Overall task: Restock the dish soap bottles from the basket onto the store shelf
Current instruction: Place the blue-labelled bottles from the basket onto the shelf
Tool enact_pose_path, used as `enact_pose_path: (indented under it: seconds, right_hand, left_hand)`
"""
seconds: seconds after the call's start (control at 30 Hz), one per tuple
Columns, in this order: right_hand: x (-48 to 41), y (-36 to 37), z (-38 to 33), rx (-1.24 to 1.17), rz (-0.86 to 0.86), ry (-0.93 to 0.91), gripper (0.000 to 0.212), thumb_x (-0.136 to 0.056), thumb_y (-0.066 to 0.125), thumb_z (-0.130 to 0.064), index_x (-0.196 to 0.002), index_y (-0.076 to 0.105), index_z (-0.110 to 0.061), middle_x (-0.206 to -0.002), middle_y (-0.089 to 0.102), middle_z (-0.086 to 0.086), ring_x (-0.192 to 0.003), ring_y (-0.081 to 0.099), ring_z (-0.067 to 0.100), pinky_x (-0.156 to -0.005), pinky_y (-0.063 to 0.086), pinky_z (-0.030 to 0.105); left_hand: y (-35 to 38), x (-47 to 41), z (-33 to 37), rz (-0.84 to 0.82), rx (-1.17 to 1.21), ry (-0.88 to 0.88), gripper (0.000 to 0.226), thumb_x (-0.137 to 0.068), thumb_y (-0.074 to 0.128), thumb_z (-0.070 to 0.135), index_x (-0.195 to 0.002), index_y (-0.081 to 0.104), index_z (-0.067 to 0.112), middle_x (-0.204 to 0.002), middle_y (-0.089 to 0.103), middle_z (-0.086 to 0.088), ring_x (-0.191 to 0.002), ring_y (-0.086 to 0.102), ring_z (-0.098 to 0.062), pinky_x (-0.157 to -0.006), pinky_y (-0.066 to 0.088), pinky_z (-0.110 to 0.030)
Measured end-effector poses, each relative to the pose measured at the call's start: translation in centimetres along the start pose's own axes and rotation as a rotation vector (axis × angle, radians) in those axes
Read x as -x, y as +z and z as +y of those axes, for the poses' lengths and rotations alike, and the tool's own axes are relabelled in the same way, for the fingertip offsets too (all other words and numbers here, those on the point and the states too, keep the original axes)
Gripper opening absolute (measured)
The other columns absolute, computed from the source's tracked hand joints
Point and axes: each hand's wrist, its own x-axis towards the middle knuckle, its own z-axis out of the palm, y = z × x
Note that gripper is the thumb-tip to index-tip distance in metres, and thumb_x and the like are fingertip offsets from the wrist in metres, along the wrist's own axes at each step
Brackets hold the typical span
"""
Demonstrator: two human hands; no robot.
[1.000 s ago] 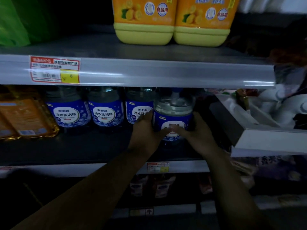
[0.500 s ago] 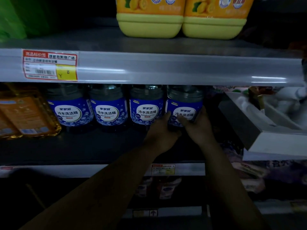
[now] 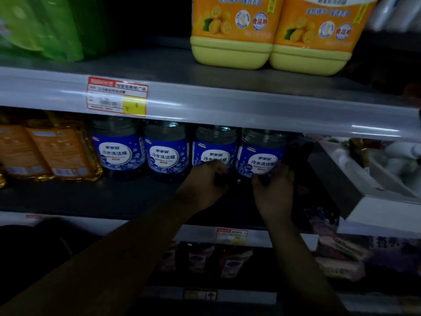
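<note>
Head camera looks at a dark store shelf (image 3: pixel 91 197) with a row of 4 dish soap bottles (image 3: pixel 166 153) standing up on it, side by side. Each one has a blue label with a white circle. The last bottle (image 3: pixel 262 153) is at the right end of the row, touching the third bottle (image 3: pixel 215 147). The right hand (image 3: pixel 274 190) holds the last bottle low down, with the thumb in front and the fingers bent round its right side. The left hand (image 3: pixel 202 181) is low in front of the third bottle, near the gap between the 2 bottles. Its fingers are bent, but it is too dark to tell if they hold anything. Orange packs (image 3: pixel 45 151) sit left of the row on the same shelf. On the shelf above stand 2 big yellow jugs (image 3: pixel 230 42) with lemons on them, and green bags (image 3: pixel 45 26) are at the far left. A red and yellow price tag (image 3: pixel 117 96) is stuck on that shelf's front edge. A white box (image 3: pixel 376 208) sits at the right.
</note>
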Motion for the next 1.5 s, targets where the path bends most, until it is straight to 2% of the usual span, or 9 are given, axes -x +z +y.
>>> enact_pose_path:
  seconds: [0.07, 0.3, 0.47, 0.63, 0.77, 0.9, 1.07, 1.2, 1.5]
  right_hand:
    - [0.9, 0.2, -1.5, 0.031, -0.035, -0.086, 0.053, -0.086, 0.076, -0.008, -0.134, 0.054, 0.0, -0.131, 0.053, 0.02, -0.121, 0.053, 0.028, -0.099, 0.042, 0.024]
    - [3.2, 4.1, -10.7, 0.134, -0.359, -0.363, 0.054, -0.087, 0.075, -0.02, -0.136, 0.055, -0.009, -0.134, 0.055, 0.016, -0.116, 0.059, 0.034, -0.093, 0.049, 0.036]
    - [7.0, 8.8, -18.5, 0.136, -0.548, -0.563, 0.055, -0.088, 0.074, -0.028, -0.137, 0.052, -0.019, -0.139, 0.052, 0.006, -0.119, 0.058, 0.031, -0.091, 0.051, 0.039]
    - [12.2, 15.1, -26.7, 0.104, -0.713, -0.783, 0.05, -0.087, 0.071, -0.034, -0.131, 0.053, -0.019, -0.134, 0.052, 0.006, -0.119, 0.056, 0.032, -0.092, 0.051, 0.045]
    - [17.1, 20.6, -32.4, 0.047, -0.846, -0.897, 0.055, -0.087, 0.073, -0.032, -0.136, 0.051, -0.016, -0.135, 0.05, 0.006, -0.119, 0.055, 0.03, -0.096, 0.049, 0.042]
    - [22.4, 26.3, -36.9, -0.001, -1.005, -0.993, 0.058, -0.09, 0.072, -0.03, -0.14, 0.047, -0.015, -0.139, 0.047, 0.008, -0.123, 0.053, 0.03, -0.097, 0.046, 0.04]
    - [29.6, 32.7, -41.7, 0.003, -1.196, -1.103, 0.058, -0.089, 0.072, -0.03, -0.14, 0.047, -0.016, -0.139, 0.047, 0.008, -0.127, 0.051, 0.028, -0.098, 0.04, 0.032]
    - [34.9, 37.5, -44.6, -0.018, -1.334, -1.119, 0.058, -0.083, 0.075, -0.032, -0.134, 0.051, -0.016, -0.135, 0.051, 0.008, -0.123, 0.054, 0.028, -0.1, 0.046, 0.038]
    - [43.6, 48.6, -45.8, 0.099, -1.583, -1.156, 0.064, -0.08, 0.078, -0.032, -0.136, 0.05, -0.019, -0.132, 0.055, 0.007, -0.119, 0.055, 0.025, -0.094, 0.047, 0.033]
  left_hand:
    - [-1.8, 1.1, -0.8, 0.005, -0.073, -0.001, 0.042, -0.094, 0.069, 0.016, -0.135, 0.061, 0.015, -0.133, 0.067, -0.004, -0.121, 0.063, -0.019, -0.098, 0.048, -0.023]
    - [-11.2, 5.7, -4.4, 0.11, -0.3, -0.103, 0.047, -0.087, 0.075, 0.026, -0.13, 0.063, 0.013, -0.13, 0.067, -0.01, -0.121, 0.063, -0.029, -0.1, 0.047, -0.028]
    - [-19.7, 11.5, -8.5, 0.212, -0.45, -0.249, 0.074, -0.076, 0.08, 0.05, -0.137, 0.058, 0.016, -0.133, 0.066, -0.015, -0.123, 0.063, -0.033, -0.102, 0.05, -0.04]
    - [-26.4, 19.0, -12.5, 0.287, -0.614, -0.434, 0.072, -0.082, 0.074, 0.056, -0.142, 0.052, 0.023, -0.137, 0.063, -0.01, -0.125, 0.061, -0.034, -0.101, 0.051, -0.041]
    - [-31.7, 26.0, -16.1, 0.348, -0.654, -0.596, 0.084, -0.069, 0.057, 0.071, -0.139, 0.053, 0.024, -0.132, 0.064, -0.01, -0.121, 0.062, -0.036, -0.098, 0.053, -0.045]
    - [-35.4, 33.7, -20.3, 0.381, -0.646, -0.799, 0.067, -0.083, 0.073, 0.051, -0.14, 0.052, 0.024, -0.134, 0.061, -0.007, -0.12, 0.059, -0.033, -0.098, 0.051, -0.045]
    - [-38.1, 42.7, -26.1, 0.431, -0.618, -0.953, 0.059, -0.075, 0.075, 0.051, -0.128, 0.061, 0.031, -0.13, 0.064, -0.002, -0.121, 0.062, -0.028, -0.098, 0.052, -0.041]
    - [-39.3, 47.9, -30.6, 0.398, -0.603, -1.112, 0.069, -0.081, 0.077, 0.053, -0.14, 0.056, 0.023, -0.14, 0.061, -0.005, -0.125, 0.06, -0.027, -0.102, 0.049, -0.039]
    - [-38.8, 54.7, -41.8, 0.421, -0.371, -1.354, 0.065, -0.086, 0.079, 0.036, -0.143, 0.055, 0.018, -0.142, 0.06, -0.011, -0.13, 0.058, -0.029, -0.106, 0.05, -0.042]
